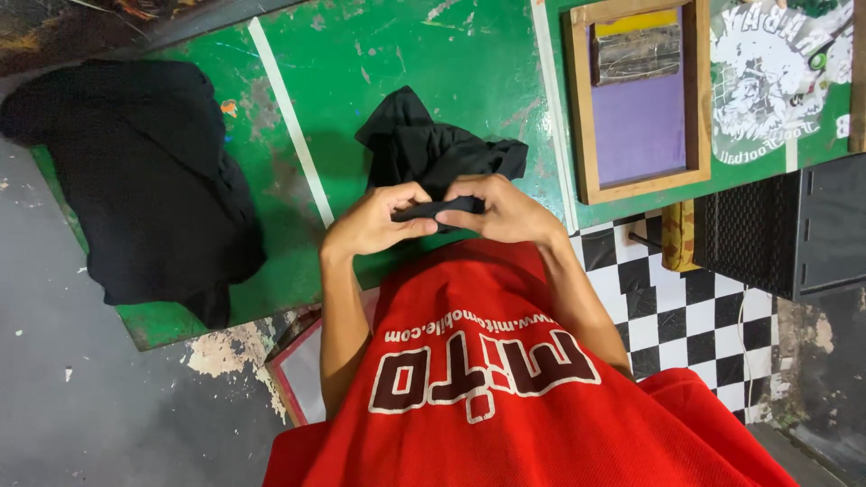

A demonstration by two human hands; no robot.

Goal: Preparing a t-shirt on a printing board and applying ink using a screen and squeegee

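Below, both hands, left hand (374, 221) and right hand (505, 209), pinch a rolled edge of black cloth (433, 158) over a scuffed green table (433, 54); checkered floor (667, 307) lies rightward.

Even, moderately bright indoor light falls from overhead. The worn green painted counter (433, 54) shows soft shadows and no glare. Focus is sharp, with wide-angle bending near the edges.

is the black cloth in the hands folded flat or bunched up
Bunched up. The black cloth rises in crumpled peaks on the green table, with only its near edge pinched between left hand and right hand.
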